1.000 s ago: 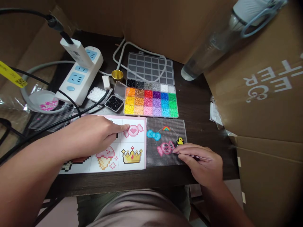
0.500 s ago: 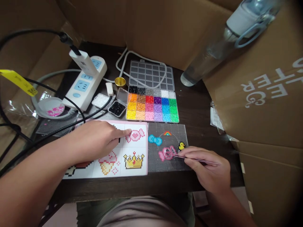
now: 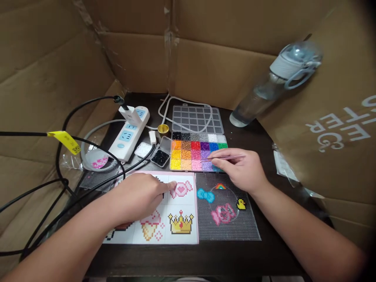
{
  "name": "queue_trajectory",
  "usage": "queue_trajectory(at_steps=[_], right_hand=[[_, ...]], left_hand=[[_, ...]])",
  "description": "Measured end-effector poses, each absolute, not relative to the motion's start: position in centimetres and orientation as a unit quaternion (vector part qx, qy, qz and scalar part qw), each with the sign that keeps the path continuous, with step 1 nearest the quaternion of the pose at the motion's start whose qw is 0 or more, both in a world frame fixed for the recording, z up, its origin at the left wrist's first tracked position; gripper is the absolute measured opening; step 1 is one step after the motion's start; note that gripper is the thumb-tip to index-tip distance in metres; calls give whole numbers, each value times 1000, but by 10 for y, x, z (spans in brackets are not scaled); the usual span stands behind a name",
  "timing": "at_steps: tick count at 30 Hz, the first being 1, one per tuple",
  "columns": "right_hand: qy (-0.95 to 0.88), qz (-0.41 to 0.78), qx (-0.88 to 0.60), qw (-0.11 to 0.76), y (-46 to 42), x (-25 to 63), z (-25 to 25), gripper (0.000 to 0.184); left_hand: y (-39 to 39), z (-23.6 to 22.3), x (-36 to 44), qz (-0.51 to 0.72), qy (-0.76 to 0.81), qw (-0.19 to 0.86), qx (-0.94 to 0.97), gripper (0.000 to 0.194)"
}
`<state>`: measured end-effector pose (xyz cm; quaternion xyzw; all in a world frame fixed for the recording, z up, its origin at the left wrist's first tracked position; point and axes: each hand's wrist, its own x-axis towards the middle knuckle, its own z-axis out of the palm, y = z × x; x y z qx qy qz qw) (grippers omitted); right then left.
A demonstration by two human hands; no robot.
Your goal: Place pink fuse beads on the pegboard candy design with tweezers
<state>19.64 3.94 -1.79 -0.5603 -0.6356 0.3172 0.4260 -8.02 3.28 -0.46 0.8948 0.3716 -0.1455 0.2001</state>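
My left hand (image 3: 143, 196) rests on the pattern sheet (image 3: 167, 239), its index finger stretched out to the left end of the printed pink candy (image 3: 181, 190). Its other fingers are curled and hold nothing visible. In my right hand (image 3: 243, 168) is a pair of tweezers (image 3: 225, 157), tips over the pink and purple compartments of the bead box (image 3: 185, 171). Whether a bead is between the tips is too small to tell. On the clear pegboard (image 3: 246, 229) lie a pink bead candy (image 3: 219, 216), a blue bow (image 3: 205, 195), a rainbow (image 3: 221, 187) and a yellow duck (image 3: 241, 204).
Small boxes of white beads (image 3: 143, 149) and black beads (image 3: 160, 157) stand left of the bead box. Behind them are a gold cup (image 3: 163, 129) and a power strip (image 3: 126, 137). Black cables (image 3: 96, 147) cross above my left forearm. A water bottle (image 3: 255, 100) stands at the right, by cardboard walls (image 3: 220, 70).
My right hand has moved the tweezers from the pink bead candy up to the bead box. My left index finger stays on the printed candy. The camera view has tilted upward.
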Motion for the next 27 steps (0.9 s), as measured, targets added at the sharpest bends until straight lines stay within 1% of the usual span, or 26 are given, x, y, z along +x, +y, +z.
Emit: queue_trajectory(at_steps=[8, 13, 27], right_hand=[[-609, 344, -578, 421, 38, 184, -31, 8], [-616, 345, -570, 421, 39, 185, -31, 6], [-621, 343, -576, 407, 39, 184, -29, 7]], left_hand=[[33, -2, -77, -183, 374, 193, 888, 56], [34, -1, -76, -181, 370, 191, 891, 57], [34, 1, -77, -187, 370, 196, 889, 56]])
